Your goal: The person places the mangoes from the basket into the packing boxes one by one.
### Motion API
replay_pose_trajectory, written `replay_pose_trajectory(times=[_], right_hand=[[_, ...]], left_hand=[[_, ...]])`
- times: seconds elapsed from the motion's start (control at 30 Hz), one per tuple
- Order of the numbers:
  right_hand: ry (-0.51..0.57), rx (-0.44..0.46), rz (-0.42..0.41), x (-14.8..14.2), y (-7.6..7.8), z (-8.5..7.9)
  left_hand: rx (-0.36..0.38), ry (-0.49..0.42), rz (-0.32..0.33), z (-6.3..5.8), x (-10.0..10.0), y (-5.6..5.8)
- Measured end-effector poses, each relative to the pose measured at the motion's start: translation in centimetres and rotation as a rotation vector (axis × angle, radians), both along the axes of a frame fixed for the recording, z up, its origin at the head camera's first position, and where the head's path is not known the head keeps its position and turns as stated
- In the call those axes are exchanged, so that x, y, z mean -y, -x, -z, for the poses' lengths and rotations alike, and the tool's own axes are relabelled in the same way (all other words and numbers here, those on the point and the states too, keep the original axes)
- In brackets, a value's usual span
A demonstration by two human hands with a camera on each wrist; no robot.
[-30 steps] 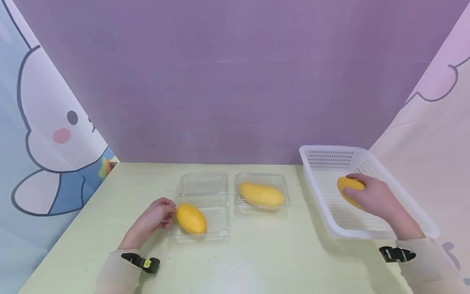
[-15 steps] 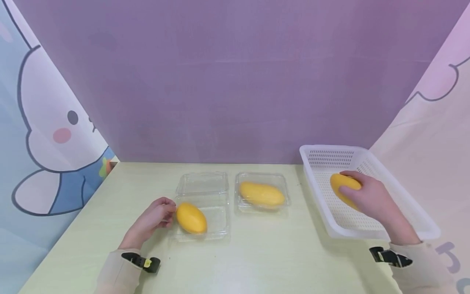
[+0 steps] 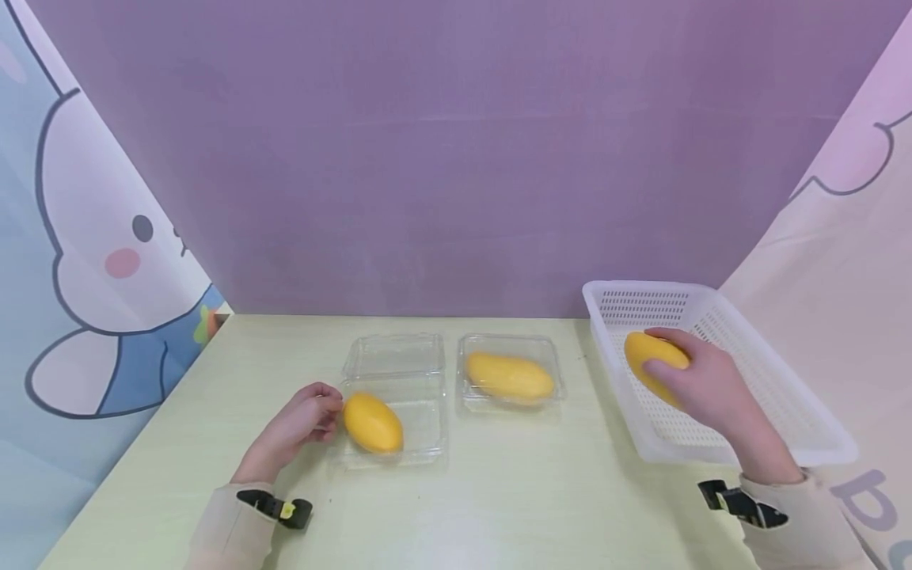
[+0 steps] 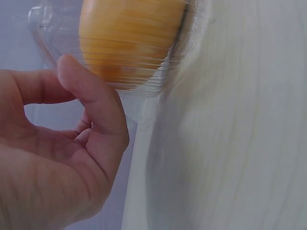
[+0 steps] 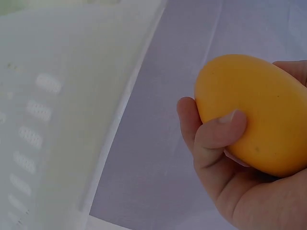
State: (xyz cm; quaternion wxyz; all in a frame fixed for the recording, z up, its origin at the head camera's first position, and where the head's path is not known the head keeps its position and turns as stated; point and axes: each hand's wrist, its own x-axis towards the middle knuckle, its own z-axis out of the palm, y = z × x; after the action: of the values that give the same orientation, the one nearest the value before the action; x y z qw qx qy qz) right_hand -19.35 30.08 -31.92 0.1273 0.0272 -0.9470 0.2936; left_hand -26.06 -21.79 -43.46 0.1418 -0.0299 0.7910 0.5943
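My right hand (image 3: 701, 378) grips a yellow mango (image 5: 254, 110) over the white plastic basket (image 3: 627, 396), thumb and fingers curled round its sides. My left hand (image 3: 302, 423) is at the left edge of an open clear plastic clamshell box (image 3: 423, 427), and its thumb and index finger seem to pinch the rim in the left wrist view. Another mango (image 3: 373, 423) lies tilted in the left part of that box, with the lid folded back behind it. To the right, a closed clamshell box (image 3: 507, 343) contains a longer, paler mango (image 3: 508, 377).
The pale yellow table (image 3: 499, 507) meets a purple backdrop (image 3: 456, 158) at its far edge. Patterned cloths (image 3: 93, 237) hang at both sides. The basket's raised walls stand at the table's right, near the cloth.
My right hand has moved left and slightly up over the basket, carrying the mango. My left hand and both boxes have stayed in place.
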Motion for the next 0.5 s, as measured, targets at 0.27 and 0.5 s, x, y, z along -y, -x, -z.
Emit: replay_pose_trajectory(times=[0.27, 0.5], right_hand=[[0.009, -0.052, -0.022, 1.6, -0.1, -0.1], [0.037, -0.062, -0.024, 3.0, -0.4, -0.1]], left_hand=[[-0.002, 0.002, -0.007, 0.0, 0.0, -0.1], [0.005, 0.011, -0.008, 0.1, -0.1, 0.1]])
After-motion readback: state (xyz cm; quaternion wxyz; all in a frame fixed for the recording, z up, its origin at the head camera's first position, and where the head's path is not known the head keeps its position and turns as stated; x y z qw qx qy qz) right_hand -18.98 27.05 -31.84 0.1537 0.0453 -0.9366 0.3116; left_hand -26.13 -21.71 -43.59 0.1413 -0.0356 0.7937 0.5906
